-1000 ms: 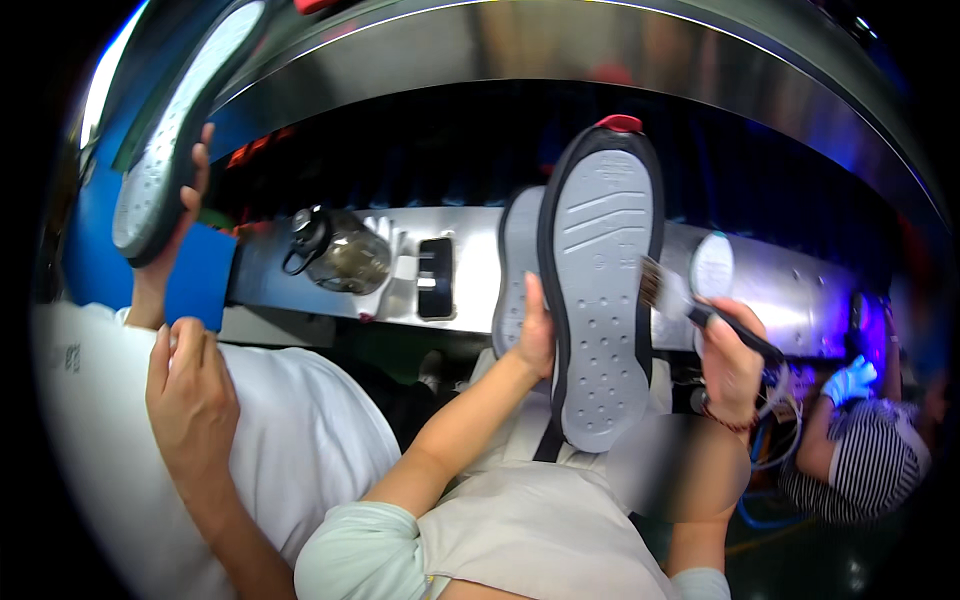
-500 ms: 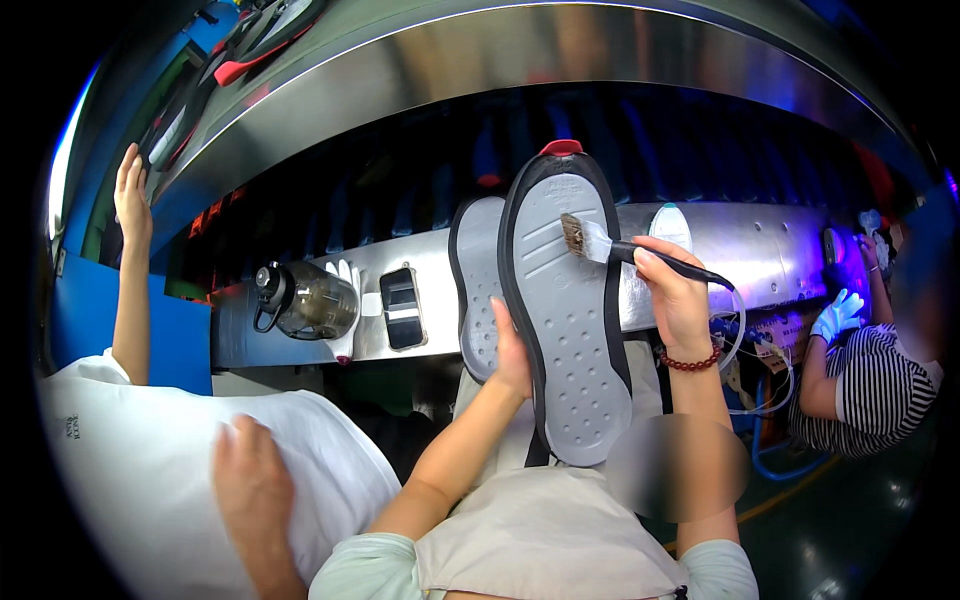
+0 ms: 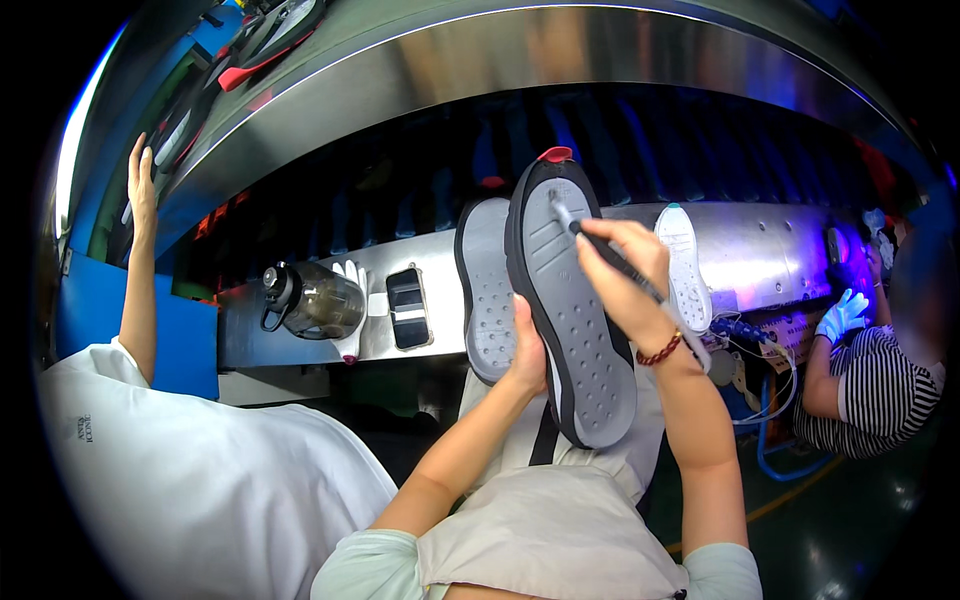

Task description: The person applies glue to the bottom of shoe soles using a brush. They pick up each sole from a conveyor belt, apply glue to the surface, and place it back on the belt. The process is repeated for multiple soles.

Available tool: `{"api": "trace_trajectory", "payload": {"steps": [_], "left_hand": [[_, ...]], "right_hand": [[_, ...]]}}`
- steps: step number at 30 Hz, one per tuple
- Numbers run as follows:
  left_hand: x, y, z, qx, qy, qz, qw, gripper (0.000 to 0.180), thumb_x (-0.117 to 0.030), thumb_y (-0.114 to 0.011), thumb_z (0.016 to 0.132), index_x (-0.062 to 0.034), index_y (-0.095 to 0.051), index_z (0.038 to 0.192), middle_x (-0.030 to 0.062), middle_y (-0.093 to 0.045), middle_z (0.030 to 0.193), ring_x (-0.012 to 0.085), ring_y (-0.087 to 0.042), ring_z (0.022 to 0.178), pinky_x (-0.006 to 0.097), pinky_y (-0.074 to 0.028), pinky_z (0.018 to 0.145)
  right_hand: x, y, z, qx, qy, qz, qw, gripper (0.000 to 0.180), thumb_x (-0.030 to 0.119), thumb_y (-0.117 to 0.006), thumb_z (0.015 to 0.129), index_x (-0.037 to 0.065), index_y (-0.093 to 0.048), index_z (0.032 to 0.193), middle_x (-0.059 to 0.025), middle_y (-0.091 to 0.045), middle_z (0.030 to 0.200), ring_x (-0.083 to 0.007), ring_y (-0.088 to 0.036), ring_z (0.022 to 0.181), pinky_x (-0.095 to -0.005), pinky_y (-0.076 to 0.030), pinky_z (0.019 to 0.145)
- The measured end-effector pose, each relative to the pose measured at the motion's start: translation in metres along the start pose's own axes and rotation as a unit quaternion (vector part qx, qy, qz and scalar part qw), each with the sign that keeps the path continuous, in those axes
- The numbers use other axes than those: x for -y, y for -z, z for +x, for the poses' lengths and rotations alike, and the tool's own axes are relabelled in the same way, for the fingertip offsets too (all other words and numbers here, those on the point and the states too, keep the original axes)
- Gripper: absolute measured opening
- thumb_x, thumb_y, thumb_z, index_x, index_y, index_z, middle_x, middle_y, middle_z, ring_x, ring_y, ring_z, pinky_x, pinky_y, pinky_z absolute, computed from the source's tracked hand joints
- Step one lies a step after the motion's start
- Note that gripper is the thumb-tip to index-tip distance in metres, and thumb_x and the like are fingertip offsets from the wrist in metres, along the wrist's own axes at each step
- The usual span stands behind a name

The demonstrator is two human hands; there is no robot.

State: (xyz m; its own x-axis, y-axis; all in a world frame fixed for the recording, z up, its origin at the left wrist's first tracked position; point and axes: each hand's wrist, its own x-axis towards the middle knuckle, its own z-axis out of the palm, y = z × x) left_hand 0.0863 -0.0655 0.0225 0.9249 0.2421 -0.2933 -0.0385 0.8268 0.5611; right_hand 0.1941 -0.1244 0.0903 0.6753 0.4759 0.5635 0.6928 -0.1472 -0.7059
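Observation:
My left hand [image 3: 528, 345] is closed around the left edge of a grey shoe sole [image 3: 575, 330] with a black rim and a red tip at its far end. The sole is held tilted above my lap. In my right hand [image 3: 630, 275] is a brush [image 3: 566, 216] with a dark handle, its head touching the sole's upper part near the raised lines. The bristles are small and partly unclear here. Behind the held sole, a similar grey sole [image 3: 488, 300] lies on the metal bench, partly covered.
On the metal bench [image 3: 450, 270] are a dark water bottle [image 3: 318, 300], a white glove [image 3: 352, 330], a phone [image 3: 407, 310] and a white sole [image 3: 683, 260]. A person in white [image 3: 200, 480] sits at left; a person in stripes [image 3: 860, 395] works at right.
My right hand has moved left and up over the sole, carrying the brush toward its far end. The sole has turned slightly. The left neighbour's lower hand has gone from view.

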Motion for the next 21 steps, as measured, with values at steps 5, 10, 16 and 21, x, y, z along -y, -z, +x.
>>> {"api": "trace_trajectory", "payload": {"steps": [5, 10, 16, 21], "left_hand": [[-0.020, 0.013, 0.004, 0.040, -0.033, 0.055, 0.997, 0.084, -0.072, -0.017, 0.069, -0.0073, -0.029, 0.122, 0.0107, -0.041, 0.115, 0.0229, -0.041, 0.104, 0.035, -0.035, 0.088], [-0.035, 0.042, -0.001, 0.039, -0.052, -0.014, 0.998, 0.083, -0.069, -0.020, 0.071, -0.0046, -0.030, 0.121, 0.0115, -0.043, 0.113, 0.0231, -0.044, 0.101, 0.035, -0.037, 0.085], [-0.021, 0.007, -0.013, 0.073, -0.023, -0.073, 0.994, 0.086, -0.072, -0.016, 0.069, -0.0047, -0.029, 0.122, 0.0105, -0.045, 0.112, 0.0228, -0.046, 0.100, 0.035, -0.039, 0.084], [-0.018, -0.005, -0.013, 0.050, 0.006, 0.001, 0.999, 0.092, -0.075, -0.012, 0.066, -0.0043, -0.029, 0.122, 0.0113, -0.044, 0.113, 0.0217, -0.047, 0.100, 0.033, -0.038, 0.085]], "right_hand": [[0.024, 0.013, -0.054, 0.098, 0.073, -0.055, 0.991, 0.014, 0.008, -0.060, 0.062, 0.004, -0.060, 0.076, -0.0094, -0.060, 0.077, -0.0217, -0.057, 0.073, -0.0303, -0.040, 0.062], [0.030, 0.060, -0.078, 0.318, -0.014, 0.072, 0.945, 0.011, 0.007, -0.061, 0.062, 0.003, -0.061, 0.072, -0.0097, -0.060, 0.074, -0.0210, -0.058, 0.071, -0.0281, -0.043, 0.062], [0.020, 0.061, -0.007, 0.078, -0.172, 0.210, 0.959, 0.014, 0.001, -0.058, 0.069, -0.002, -0.060, 0.083, -0.0066, -0.061, 0.073, -0.0093, -0.056, 0.064, -0.0180, -0.044, 0.057], [0.017, 0.030, -0.010, 0.146, -0.167, 0.258, 0.940, 0.016, 0.004, -0.062, 0.066, 0.000, -0.061, 0.082, -0.0068, -0.061, 0.077, -0.0104, -0.056, 0.070, -0.0211, -0.043, 0.062]]}}
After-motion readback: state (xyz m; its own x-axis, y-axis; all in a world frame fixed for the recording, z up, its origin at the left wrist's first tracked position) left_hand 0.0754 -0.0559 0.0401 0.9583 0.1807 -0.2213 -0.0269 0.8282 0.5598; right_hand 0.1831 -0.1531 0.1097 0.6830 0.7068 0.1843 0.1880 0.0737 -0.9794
